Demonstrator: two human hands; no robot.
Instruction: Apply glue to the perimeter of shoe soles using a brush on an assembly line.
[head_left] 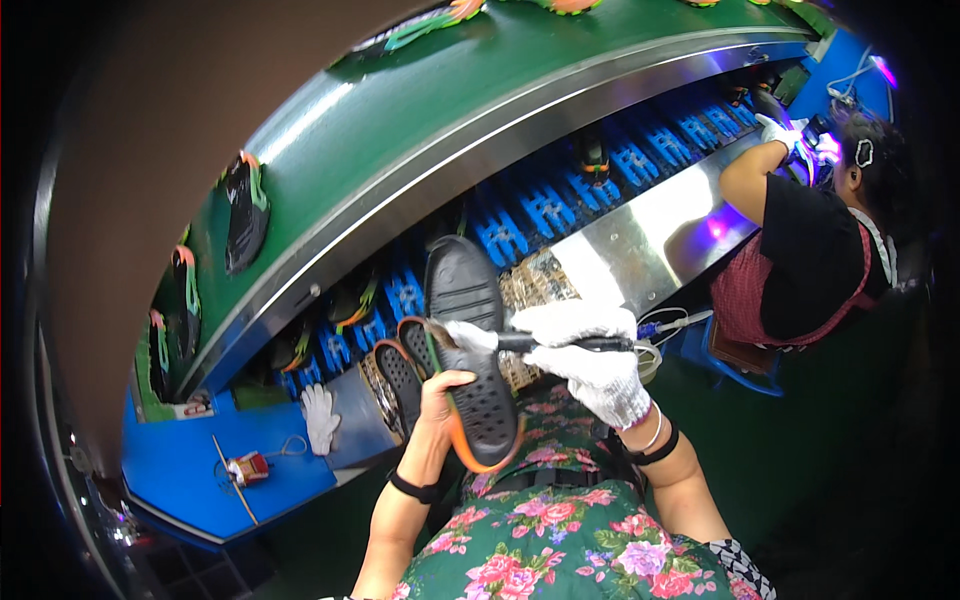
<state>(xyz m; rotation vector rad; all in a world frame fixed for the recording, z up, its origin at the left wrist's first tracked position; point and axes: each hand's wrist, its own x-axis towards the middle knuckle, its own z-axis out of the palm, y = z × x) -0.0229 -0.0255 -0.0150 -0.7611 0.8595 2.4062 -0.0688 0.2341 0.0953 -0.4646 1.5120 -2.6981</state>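
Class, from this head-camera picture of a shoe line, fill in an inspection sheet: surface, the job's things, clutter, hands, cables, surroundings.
Surface: steel bench beside a curved green conveyor belt carrying shoe parts.
Job's things: black shoe sole with orange edge, held up; dark-handled brush with its pale tip on the sole.
Clutter: spare white glove and a small red-and-white device on the blue shelf.
Hands: bare left hand grips the sole; white-gloved right hand holds the brush.
Cables: a thin lead from the small device; white cables at the bench end.
Surroundings: blue racks under the belt; a co-worker seated to the right.
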